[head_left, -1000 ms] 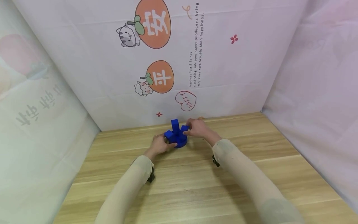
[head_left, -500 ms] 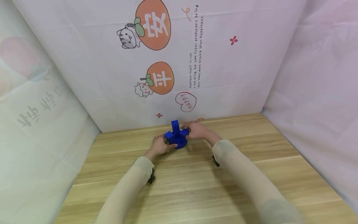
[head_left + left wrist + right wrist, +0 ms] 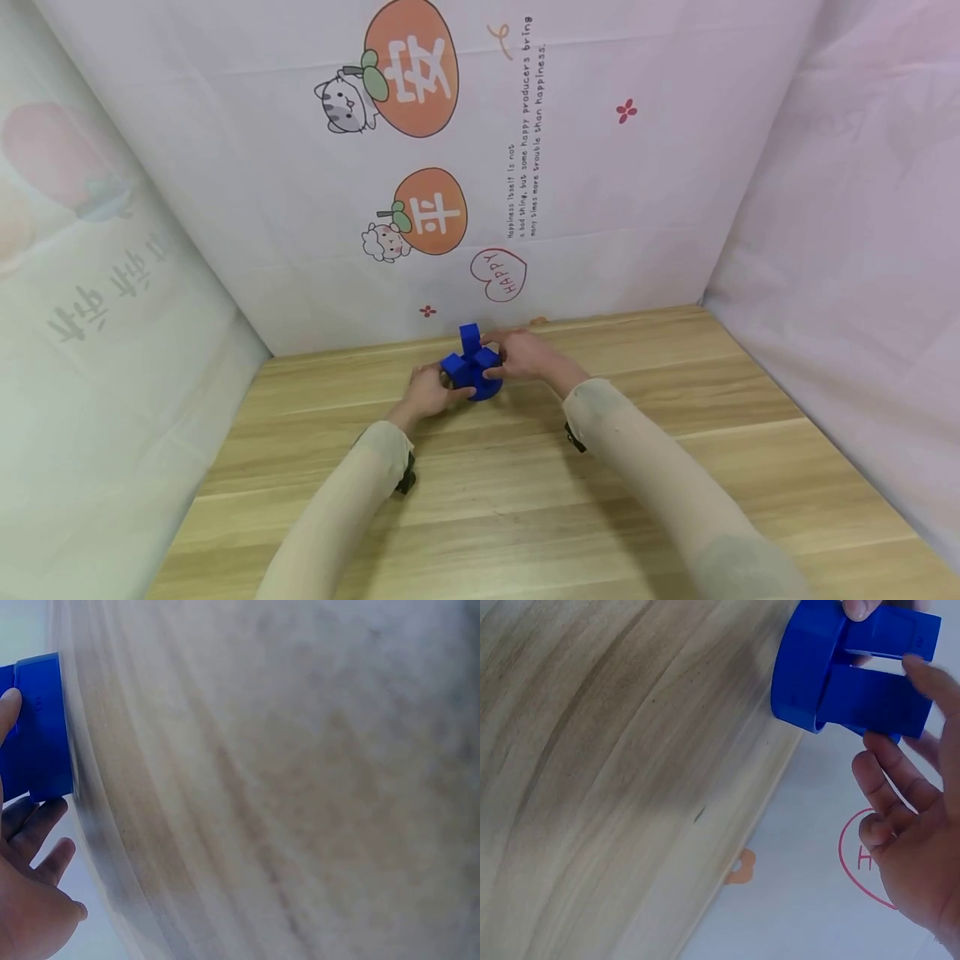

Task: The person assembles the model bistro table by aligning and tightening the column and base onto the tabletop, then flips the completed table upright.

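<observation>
A blue object stands on the wooden tabletop close to the back wall. It has a low round base with several rectangular blocks rising from it. My left hand grips its left side, thumb at the front of the base; the left wrist view catches only part of this hand beside the blue wall. At the right, my right hand holds one blue block between thumb and fingers. The far ends of some fingers are hidden behind the blue parts.
The wooden tabletop reaches toward the person. A white printed cloth hangs just behind the blue object, with cloth walls at the left and right.
My right hand has shifted slightly left and toward the person, and the right-hand blue block has moved the same way, nearer the front middle of the base. My left hand has stayed in place.
</observation>
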The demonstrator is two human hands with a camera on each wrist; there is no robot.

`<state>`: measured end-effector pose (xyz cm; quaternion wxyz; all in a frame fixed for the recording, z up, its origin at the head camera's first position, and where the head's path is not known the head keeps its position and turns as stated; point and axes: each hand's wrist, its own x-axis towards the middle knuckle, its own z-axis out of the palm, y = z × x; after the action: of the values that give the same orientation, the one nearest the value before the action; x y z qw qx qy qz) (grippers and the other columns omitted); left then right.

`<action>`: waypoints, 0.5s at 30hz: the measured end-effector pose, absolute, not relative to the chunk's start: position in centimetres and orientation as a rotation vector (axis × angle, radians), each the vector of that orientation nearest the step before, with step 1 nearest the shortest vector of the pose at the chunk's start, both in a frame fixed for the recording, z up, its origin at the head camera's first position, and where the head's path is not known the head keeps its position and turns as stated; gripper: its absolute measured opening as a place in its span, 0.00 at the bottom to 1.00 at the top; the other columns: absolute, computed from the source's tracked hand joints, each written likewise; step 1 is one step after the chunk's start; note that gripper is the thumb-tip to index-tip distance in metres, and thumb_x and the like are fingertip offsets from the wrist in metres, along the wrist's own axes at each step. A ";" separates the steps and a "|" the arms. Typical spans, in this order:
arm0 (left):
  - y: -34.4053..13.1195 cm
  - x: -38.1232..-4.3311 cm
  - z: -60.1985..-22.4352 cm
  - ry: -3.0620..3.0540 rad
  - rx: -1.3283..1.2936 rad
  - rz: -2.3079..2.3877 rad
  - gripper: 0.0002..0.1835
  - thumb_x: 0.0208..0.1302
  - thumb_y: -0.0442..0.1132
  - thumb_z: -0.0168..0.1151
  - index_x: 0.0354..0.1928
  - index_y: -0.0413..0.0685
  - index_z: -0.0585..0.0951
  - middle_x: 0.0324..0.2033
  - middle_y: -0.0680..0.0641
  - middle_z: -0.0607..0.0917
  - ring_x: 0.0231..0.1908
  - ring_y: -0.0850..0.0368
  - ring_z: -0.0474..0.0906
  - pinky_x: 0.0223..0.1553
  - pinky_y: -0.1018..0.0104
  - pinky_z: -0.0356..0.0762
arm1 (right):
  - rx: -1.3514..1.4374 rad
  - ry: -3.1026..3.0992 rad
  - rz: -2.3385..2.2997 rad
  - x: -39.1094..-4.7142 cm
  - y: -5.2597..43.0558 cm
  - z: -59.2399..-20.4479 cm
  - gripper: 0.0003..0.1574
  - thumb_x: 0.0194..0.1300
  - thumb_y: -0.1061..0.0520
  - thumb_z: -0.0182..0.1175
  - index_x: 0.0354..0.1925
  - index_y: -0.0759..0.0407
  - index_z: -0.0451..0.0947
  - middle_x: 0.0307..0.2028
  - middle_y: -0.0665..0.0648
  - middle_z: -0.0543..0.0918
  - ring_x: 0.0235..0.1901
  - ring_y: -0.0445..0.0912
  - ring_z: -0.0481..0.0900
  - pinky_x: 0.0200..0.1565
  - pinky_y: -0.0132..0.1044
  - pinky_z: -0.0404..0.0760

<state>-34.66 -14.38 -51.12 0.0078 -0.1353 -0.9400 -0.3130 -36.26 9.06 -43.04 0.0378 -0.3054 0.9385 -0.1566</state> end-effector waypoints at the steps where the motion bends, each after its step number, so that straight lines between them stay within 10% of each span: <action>1: -14.4 -34.7 -51.1 -2.939 -0.422 -0.975 0.38 0.56 0.64 0.70 0.61 0.46 0.79 0.56 0.44 0.85 0.62 0.45 0.78 0.75 0.34 0.43 | -0.943 2.883 -0.471 -36.3 9.0 -43.0 0.37 0.63 0.42 0.68 0.66 0.52 0.73 0.44 0.56 0.87 0.41 0.45 0.83 0.46 0.42 0.83; 15: -14.4 -34.5 -50.9 -2.919 -0.443 -1.004 0.35 0.57 0.61 0.70 0.60 0.46 0.80 0.55 0.43 0.86 0.61 0.45 0.79 0.74 0.32 0.44 | -0.801 2.932 -0.566 -36.7 8.1 -43.5 0.30 0.64 0.43 0.65 0.58 0.58 0.77 0.47 0.57 0.86 0.46 0.49 0.82 0.51 0.45 0.82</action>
<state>-34.49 -14.40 -50.88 0.0115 -0.1420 -0.9360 -0.3219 -36.67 8.11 -43.54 0.0251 -0.2591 0.9480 -0.1829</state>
